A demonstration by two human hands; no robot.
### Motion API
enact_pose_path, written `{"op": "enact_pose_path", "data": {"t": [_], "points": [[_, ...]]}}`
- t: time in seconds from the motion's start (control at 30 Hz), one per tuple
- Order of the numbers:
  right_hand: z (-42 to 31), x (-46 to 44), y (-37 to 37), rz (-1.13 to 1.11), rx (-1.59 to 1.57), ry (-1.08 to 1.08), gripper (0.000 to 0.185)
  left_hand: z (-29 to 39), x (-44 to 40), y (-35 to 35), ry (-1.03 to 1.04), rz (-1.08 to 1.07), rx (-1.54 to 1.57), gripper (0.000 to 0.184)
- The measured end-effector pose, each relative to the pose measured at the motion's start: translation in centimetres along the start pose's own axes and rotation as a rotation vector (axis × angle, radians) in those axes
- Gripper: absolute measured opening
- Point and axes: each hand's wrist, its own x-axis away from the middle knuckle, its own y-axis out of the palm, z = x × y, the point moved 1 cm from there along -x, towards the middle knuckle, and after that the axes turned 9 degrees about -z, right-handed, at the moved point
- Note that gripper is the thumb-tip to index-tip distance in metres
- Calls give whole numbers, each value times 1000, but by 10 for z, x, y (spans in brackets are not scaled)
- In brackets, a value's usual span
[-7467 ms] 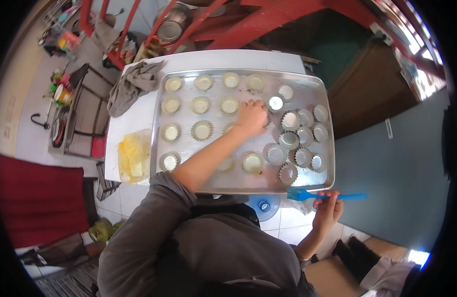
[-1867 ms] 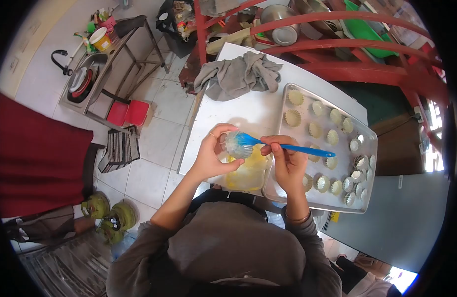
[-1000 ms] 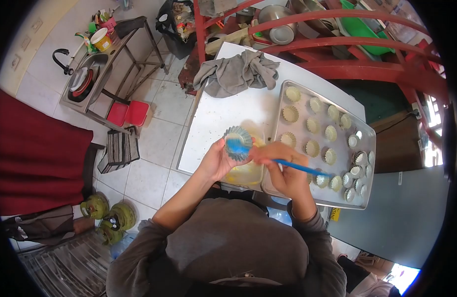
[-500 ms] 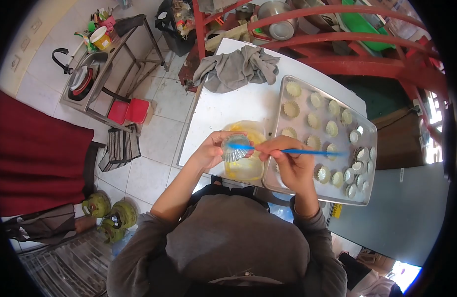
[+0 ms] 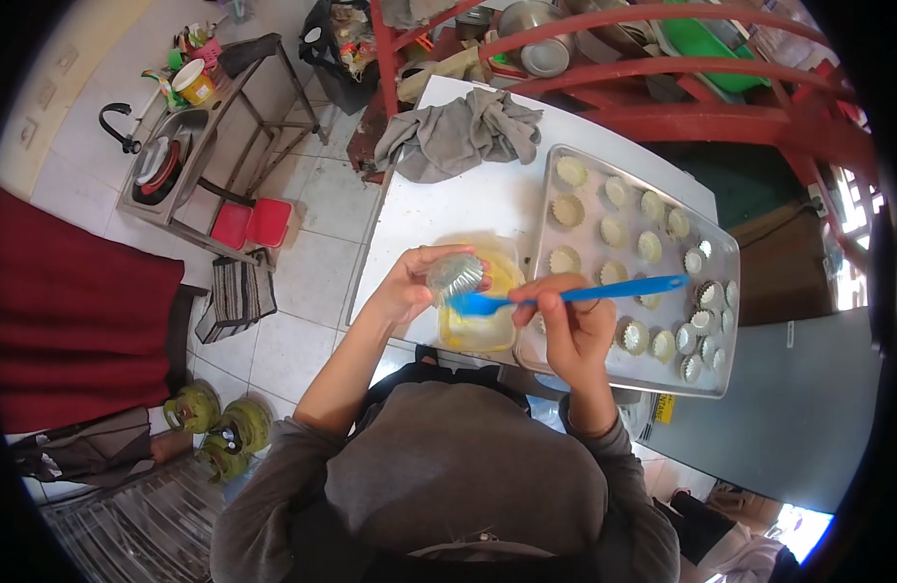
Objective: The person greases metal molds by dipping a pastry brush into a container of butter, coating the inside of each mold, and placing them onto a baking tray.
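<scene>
My left hand [image 5: 404, 289] holds a fluted metal tart mould [image 5: 456, 277] by its rim, tilted, above a clear plastic container [image 5: 480, 335] with yellow grease in it. Between the thumb and fingers of my right hand [image 5: 572, 325] is the handle of a blue brush [image 5: 614, 291]. The brush's head, slightly blurred, is at the lower edge of the mould. To the right, a large metal tray [image 5: 589, 262] bears spaced rows of fluted moulds, with several more moulds grouped close together at its right side.
A crumpled grey cloth [image 5: 458, 134] lies on the white table [image 5: 410, 228] behind my hands. Red railings [image 5: 682, 121] stand beyond the table, with metal pots and a green basin behind them. A sink [image 5: 188, 126] is at the far left.
My left hand has brought the mould to the container and now tilts it. The brush has moved from inside the mould to its lower edge. Earlier, my left hand was over the tray.
</scene>
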Motion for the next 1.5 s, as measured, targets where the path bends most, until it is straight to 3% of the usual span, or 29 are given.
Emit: {"op": "enact_pose_path", "data": {"t": [0.13, 0.23, 0.27, 0.37, 0.4, 0.5, 0.6, 0.73, 0.83, 0.93, 1.03, 1.13, 1.27, 1.37, 1.4, 1.5], "points": [[16, 5, 11, -130, 177, 32, 17, 2, 0, 4, 5, 15, -41, 82], [5, 11, 1, -19, 116, 123, 16, 6, 0, 4, 1, 12, -8, 82], [8, 8, 3, 62, 82, 6, 16, 6, 1, 4, -6, 8, 10, 82], [13, -1, 14, -86, 195, -50, 18, 6, -2, 4, -12, -32, -59, 81], [13, 2, 14, -155, 132, 34, 17, 6, -3, 3, -7, -23, -46, 81], [11, 6, 3, 19, -25, 53, 14, 5, -1, 2, 6, 0, -25, 79], [18, 3, 14, -22, 113, -45, 14, 1, -1, 6, 8, 24, -33, 76], [20, 13, 5, -26, 228, 94, 8, -5, 2, 5, 38, 109, 5, 69], [23, 6, 6, 105, 41, -18, 12, -16, 4, 13, 43, 197, 98, 63], [26, 0, 13, 20, 498, -254, 15, -21, 4, 27, 28, 269, 176, 58], [28, 6, -1, 119, 492, -259, 19, -16, 1, 39, -46, 362, 256, 59], [17, 10, 6, -37, 437, -300, 18, -18, -1, 52, -67, 404, 301, 60], [22, -1, 1, 45, 565, -353, 14, -20, -3, 53, -67, 444, 330, 59], [12, 8, -5, 152, 256, -207, 13, -16, -3, 59, -27, 442, 429, 61], [10, 11, 1, 83, 115, -83, 12, -19, -1, 56, -26, 411, 458, 62], [14, 5, 12, -10, 459, -261, 11, -30, 2, 49, -30, 317, 526, 65]]}}
